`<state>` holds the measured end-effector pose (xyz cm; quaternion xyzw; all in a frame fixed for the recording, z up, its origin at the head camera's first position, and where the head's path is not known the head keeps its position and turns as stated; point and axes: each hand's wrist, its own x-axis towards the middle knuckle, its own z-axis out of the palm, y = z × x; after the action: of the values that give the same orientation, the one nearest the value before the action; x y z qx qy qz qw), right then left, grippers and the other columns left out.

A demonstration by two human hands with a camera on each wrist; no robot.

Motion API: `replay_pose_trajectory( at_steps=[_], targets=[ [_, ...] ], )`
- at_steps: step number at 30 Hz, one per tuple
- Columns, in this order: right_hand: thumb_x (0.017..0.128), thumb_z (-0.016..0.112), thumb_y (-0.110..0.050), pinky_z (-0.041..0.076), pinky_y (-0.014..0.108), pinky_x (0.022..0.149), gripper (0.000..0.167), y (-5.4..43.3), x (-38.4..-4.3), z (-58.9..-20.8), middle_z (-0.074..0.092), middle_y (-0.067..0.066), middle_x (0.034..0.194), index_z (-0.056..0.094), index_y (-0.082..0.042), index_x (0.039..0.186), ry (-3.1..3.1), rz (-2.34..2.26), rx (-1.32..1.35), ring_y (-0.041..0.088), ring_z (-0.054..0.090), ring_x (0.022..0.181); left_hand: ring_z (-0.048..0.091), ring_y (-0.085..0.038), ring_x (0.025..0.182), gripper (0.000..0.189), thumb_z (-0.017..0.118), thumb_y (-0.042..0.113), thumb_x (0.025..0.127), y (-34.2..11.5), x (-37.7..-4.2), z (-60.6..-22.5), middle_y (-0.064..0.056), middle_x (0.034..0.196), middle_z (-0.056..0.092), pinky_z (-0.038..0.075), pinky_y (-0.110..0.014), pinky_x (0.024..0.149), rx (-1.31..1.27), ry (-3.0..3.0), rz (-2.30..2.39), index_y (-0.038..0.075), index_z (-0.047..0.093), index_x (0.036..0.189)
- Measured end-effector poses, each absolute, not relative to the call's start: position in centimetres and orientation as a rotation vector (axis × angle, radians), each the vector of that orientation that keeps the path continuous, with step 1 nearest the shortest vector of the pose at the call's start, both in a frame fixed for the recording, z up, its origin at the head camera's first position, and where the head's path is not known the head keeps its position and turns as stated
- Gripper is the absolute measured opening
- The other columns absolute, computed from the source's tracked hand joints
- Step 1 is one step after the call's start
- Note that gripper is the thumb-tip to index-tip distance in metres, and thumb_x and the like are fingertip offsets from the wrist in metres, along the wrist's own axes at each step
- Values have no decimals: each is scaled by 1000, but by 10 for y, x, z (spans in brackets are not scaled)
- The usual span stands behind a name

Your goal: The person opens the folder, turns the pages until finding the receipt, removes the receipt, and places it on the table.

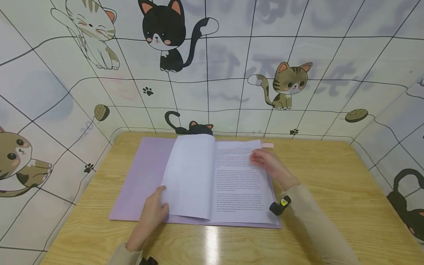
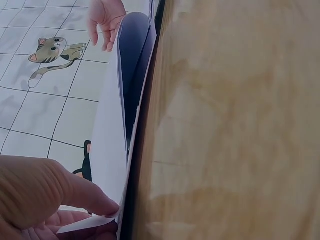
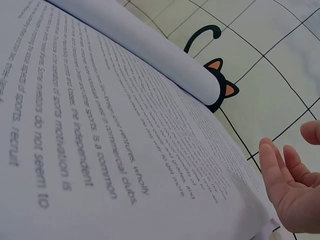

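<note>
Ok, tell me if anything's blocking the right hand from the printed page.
Nothing visible is. In the head view, the right hand is at the printed page's upper right, with no object between them. The left hand pinches the blank-looking page on the left, out of the way.

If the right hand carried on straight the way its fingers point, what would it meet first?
Probably the raised blank-looking page, left of the printed page, though the right hand is at unclear height and might brush the printed page first.
</note>
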<state>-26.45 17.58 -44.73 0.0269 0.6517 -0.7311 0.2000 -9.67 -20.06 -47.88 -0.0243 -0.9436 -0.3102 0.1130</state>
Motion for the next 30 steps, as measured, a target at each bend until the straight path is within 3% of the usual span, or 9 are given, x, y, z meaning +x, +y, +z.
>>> replay_pose_trajectory(
  at_steps=[7, 12, 20, 26, 30],
  targets=[
    [96, 50, -14, 46, 24, 91, 45, 178, -271, -448, 53, 12, 115, 36, 10, 131, 1967, -2034, 184, 8, 58, 93, 60, -30, 76, 43, 59, -12, 68, -201, -98, -479, -33, 98, 61, 51, -39, 64, -44, -2803, -910, -15, 54, 110],
    [96, 46, -14, 39, 29, 99, 44, 181, -278, -451, 44, 20, 128, 36, 9, 133, 2102, -1972, 219, 14, 51, 105, 61, -43, 90, 36, 61, -9, 68, -202, -101, -479, -31, 95, 62, 51, -48, 76, -54, -2833, -868, -15, 57, 104],
    [97, 41, -10, 33, 37, 106, 46, 189, -290, -454, 38, 22, 139, 34, 4, 139, 2177, -1922, 289, 32, 40, 126, 56, -36, 78, 32, 67, -2, 67, -207, -105, -479, -24, 91, 54, 50, -47, 68, -17, -2893, -843, -11, 62, 97],
    [97, 40, -13, 34, 37, 104, 45, 192, -298, -455, 40, 21, 137, 35, 3, 140, 2183, -1903, 313, 31, 43, 122, 52, -41, 92, 27, 70, 0, 64, -206, -106, -478, -27, 105, 51, 48, -49, 71, -22, -2865, -770, -7, 66, 89],
    [98, 41, -15, 39, 31, 99, 45, 192, -302, -455, 43, 17, 131, 36, 1, 139, 2163, -1907, 339, 22, 48, 111, 50, -41, 91, 23, 71, 0, 63, -207, -106, -477, -25, 101, 55, 46, -49, 72, -38, -2855, -724, -5, 67, 85]
  ],
)
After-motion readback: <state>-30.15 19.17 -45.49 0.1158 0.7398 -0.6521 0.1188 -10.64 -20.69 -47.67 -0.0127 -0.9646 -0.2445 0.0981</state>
